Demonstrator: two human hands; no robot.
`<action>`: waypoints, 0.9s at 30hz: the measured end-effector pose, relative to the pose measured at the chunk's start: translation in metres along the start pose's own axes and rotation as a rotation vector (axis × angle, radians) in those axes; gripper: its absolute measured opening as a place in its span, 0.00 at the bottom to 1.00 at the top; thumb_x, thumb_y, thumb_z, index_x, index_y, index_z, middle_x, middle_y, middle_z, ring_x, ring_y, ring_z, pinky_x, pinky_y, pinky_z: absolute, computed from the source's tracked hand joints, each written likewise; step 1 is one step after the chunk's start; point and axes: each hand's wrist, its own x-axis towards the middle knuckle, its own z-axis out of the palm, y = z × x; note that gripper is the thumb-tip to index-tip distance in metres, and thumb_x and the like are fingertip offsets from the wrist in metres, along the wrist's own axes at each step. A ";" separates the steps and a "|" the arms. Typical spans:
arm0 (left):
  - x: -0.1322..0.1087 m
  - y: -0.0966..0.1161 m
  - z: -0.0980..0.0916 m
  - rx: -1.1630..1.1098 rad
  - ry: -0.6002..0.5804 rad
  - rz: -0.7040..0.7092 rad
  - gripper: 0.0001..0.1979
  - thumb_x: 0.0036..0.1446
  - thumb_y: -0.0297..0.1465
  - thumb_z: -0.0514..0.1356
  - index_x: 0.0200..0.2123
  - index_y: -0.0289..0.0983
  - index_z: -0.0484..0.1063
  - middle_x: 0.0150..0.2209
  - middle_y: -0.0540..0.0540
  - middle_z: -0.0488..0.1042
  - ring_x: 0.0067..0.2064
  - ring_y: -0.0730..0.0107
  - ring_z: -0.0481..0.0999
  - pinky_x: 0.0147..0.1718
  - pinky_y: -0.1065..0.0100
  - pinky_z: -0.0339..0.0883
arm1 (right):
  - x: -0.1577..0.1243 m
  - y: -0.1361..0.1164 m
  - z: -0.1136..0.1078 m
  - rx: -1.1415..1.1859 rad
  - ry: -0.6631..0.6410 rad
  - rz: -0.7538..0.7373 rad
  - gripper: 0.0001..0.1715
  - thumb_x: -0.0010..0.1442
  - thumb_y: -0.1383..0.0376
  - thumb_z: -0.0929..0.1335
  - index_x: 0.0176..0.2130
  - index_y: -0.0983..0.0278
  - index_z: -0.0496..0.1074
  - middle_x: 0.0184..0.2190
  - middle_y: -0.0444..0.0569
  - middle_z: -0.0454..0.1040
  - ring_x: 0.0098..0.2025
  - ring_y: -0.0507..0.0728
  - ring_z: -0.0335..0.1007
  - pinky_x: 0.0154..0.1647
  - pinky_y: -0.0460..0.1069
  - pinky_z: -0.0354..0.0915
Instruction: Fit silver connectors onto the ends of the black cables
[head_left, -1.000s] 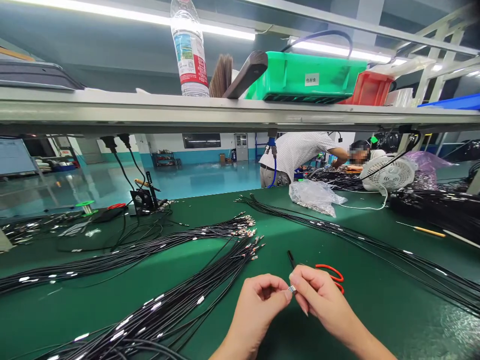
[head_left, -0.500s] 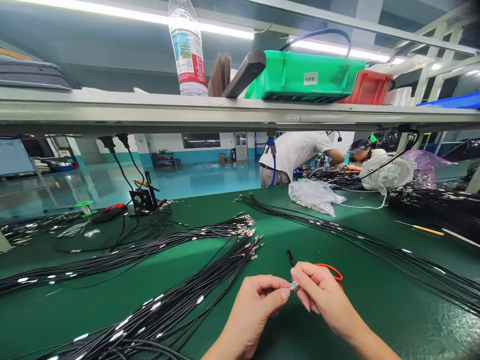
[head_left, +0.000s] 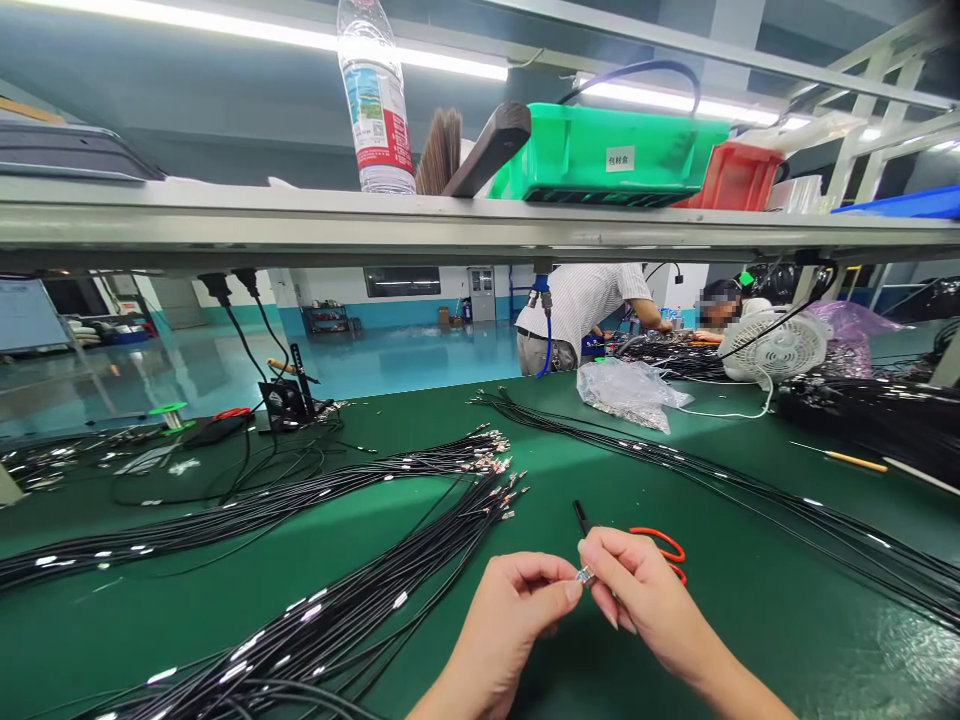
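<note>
Low in the middle of the green bench, my left hand (head_left: 514,615) and my right hand (head_left: 637,590) meet fingertip to fingertip. Both pinch a small silver metal connector (head_left: 583,575) between them. Just behind my right hand lies a red-handled tool (head_left: 660,545) with a black tip (head_left: 581,517). A bundle of thin black cables (head_left: 420,560) with metal ends runs to the left of my left hand.
More black cable bundles (head_left: 225,515) fan across the green mat (head_left: 750,600). A clear plastic bag (head_left: 630,392) and a white fan (head_left: 780,345) stand at the back right. Another person (head_left: 592,305) bends over the far bench. The shelf above holds a bottle (head_left: 375,95) and a green bin (head_left: 607,155).
My hands stay pinched on the connector with only slight finger shifts. The person at the far bench has straightened a little.
</note>
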 end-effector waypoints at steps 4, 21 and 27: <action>-0.001 0.002 0.001 -0.050 -0.011 0.005 0.09 0.42 0.33 0.65 0.23 0.31 0.73 0.17 0.54 0.59 0.21 0.81 0.51 0.21 0.75 0.44 | 0.001 0.000 0.000 0.013 0.003 0.019 0.26 0.57 0.47 0.62 0.20 0.64 0.58 0.10 0.36 0.55 0.13 0.45 0.41 0.14 0.43 0.40; 0.001 -0.001 -0.003 -0.099 -0.044 -0.001 0.09 0.46 0.30 0.62 0.21 0.31 0.69 0.16 0.55 0.54 0.21 0.80 0.47 0.20 0.73 0.40 | 0.000 0.002 0.000 -0.008 -0.003 -0.003 0.25 0.59 0.50 0.61 0.20 0.63 0.57 0.10 0.36 0.55 0.13 0.45 0.42 0.15 0.43 0.41; 0.002 -0.002 -0.003 -0.089 -0.034 -0.010 0.08 0.45 0.31 0.63 0.22 0.31 0.70 0.16 0.55 0.55 0.20 0.80 0.48 0.20 0.74 0.41 | 0.000 -0.001 0.002 -0.023 -0.004 -0.012 0.24 0.59 0.50 0.61 0.20 0.63 0.56 0.11 0.35 0.54 0.14 0.46 0.42 0.16 0.43 0.43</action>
